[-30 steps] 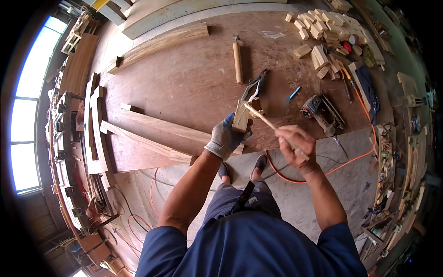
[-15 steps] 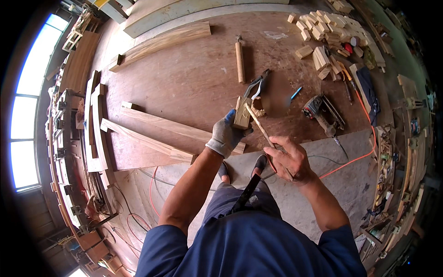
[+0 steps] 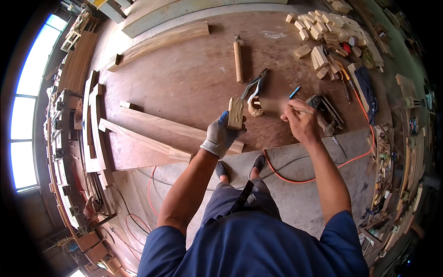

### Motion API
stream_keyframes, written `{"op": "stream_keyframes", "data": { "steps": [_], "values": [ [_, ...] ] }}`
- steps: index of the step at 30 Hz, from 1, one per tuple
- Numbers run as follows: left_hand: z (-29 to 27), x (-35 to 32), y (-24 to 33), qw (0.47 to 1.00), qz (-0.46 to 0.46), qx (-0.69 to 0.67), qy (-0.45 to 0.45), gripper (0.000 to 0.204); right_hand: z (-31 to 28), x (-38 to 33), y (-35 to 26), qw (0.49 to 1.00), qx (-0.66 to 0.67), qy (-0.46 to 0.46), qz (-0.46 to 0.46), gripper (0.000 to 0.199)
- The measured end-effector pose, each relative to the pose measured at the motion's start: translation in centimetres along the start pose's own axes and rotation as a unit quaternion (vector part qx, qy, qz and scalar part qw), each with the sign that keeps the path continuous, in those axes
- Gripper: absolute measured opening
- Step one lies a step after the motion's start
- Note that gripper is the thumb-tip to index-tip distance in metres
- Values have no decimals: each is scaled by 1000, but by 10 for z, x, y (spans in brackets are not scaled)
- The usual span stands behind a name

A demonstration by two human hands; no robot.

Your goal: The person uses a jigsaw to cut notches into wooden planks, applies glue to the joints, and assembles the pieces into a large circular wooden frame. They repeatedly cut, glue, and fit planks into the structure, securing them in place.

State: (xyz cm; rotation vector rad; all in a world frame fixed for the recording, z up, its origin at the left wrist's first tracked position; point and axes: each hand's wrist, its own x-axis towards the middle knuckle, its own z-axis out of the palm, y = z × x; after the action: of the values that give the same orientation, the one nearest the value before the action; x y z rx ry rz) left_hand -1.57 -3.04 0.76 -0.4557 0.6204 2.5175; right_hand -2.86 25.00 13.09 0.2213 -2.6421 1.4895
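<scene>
My left hand [image 3: 218, 134], in a grey-white glove with a blue fingertip, grips a short wooden block [image 3: 236, 113] over the bench's near edge. A pale, glossy smear covers the block's upper face. My bare right hand [image 3: 302, 121] is closed around a thin wooden stick [image 3: 303, 109], to the right of the block and apart from it. Between the hands lies a round, tan-crusted thing [image 3: 255, 107], with a blurred patch beside it that I cannot make out. Pincers [image 3: 255, 85] with grey handles lie just beyond, and a blue pen [image 3: 295, 92] is near my right fingers.
On the brown bench [image 3: 184, 87], a hammer [image 3: 238, 61] lies farther back. A nail gun [image 3: 326, 115] sits right, near an orange hose [image 3: 364, 158]. Small wooden blocks [image 3: 318, 28] are heaped at far right. Long wooden pieces [image 3: 161, 123] lie left.
My right hand has moved right and away, taking the stick off the block's face. My left hand has shifted slightly left with the block, which is now more upright in view.
</scene>
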Motion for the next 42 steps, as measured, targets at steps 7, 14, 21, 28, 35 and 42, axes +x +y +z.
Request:
{"op": "stream_keyframes", "data": {
  "steps": [7, 14, 21, 28, 35, 42],
  "values": [
    [-6, 0, -1, 999, -12, 29, 26, 45, 47, 29, 50, 998, -32, -38, -31, 24],
    [-9, -1, -1, 999, -11, 11, 37, 47, 10, 21, 31, 965, 186, 68, 175, 29],
    [-10, 9, -6, 999, -43, -23, 16, 47, -24, -3, 44, 903, 323, 131, 251, 33],
    [1, 8, -6, 998, -45, -5, -35, 44, -12, -18, 8, 935, 300, 70, 176, 33],
    [7, -2, -5, 999, -33, 14, -40, 45, -12, -15, 9, 949, 268, 100, 131, 34],
    [13, -2, -4, 999, -33, 30, -16, 44, -11, -29, -2, 968, 234, 43, 75, 29]
  ]
}}
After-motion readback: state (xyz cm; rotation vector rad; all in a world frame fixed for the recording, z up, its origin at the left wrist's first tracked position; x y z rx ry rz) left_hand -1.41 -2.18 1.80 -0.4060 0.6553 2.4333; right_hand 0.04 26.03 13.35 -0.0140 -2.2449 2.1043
